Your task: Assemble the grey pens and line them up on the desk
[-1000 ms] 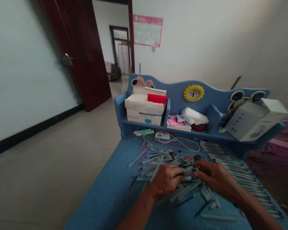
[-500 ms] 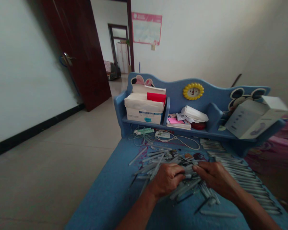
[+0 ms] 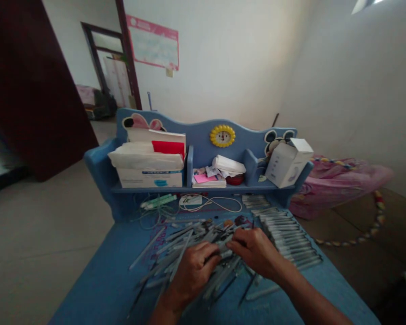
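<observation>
A loose pile of grey pen-like sticks (image 3: 186, 246) lies across the blue desk top (image 3: 111, 284). My left hand (image 3: 191, 273) rests on the pile with its fingers curled round some of the sticks. My right hand (image 3: 257, 253) is beside it, fingers pinched on sticks at the middle of the pile. The fingertips of both hands almost meet. A neat row of the same sticks (image 3: 286, 237) is lined up to the right of my right hand.
The blue desk shelf (image 3: 243, 135) holds a tissue box (image 3: 150, 169), papers and a tilted white box (image 3: 287, 162). A white cable (image 3: 209, 203) lies under it. A dark door (image 3: 30, 104) stands left, pink fabric (image 3: 338, 185) on the floor right.
The camera has swung to the right, so the desk and hands sit further left in view. Both hands stay on the stick pile with the same curled grip.
</observation>
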Motion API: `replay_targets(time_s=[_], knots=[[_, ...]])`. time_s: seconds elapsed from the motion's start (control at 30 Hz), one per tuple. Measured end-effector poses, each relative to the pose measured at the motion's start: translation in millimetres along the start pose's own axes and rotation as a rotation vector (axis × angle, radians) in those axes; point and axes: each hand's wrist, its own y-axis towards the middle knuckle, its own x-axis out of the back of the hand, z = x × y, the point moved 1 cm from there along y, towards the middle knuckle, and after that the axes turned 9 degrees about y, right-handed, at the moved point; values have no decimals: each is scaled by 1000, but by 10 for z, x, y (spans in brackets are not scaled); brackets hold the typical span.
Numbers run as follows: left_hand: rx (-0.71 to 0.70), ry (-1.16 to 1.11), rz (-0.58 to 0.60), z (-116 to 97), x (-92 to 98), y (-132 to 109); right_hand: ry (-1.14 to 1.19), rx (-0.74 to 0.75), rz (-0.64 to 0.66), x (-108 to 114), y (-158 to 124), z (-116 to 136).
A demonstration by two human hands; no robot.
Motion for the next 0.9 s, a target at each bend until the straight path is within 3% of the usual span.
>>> replay_targets(time_s=[0.27, 0.73, 0.9], knots=[[-100, 103, -128, 10, -47, 33, -56, -103, -94, -65, 0, 17], [-265, 362, -451, 30, -135, 52, 158, -226, -230, -198, 41, -10], [-199, 308, -426, 17, -155, 49, 352, -229, -207, -253, -1, -60]])
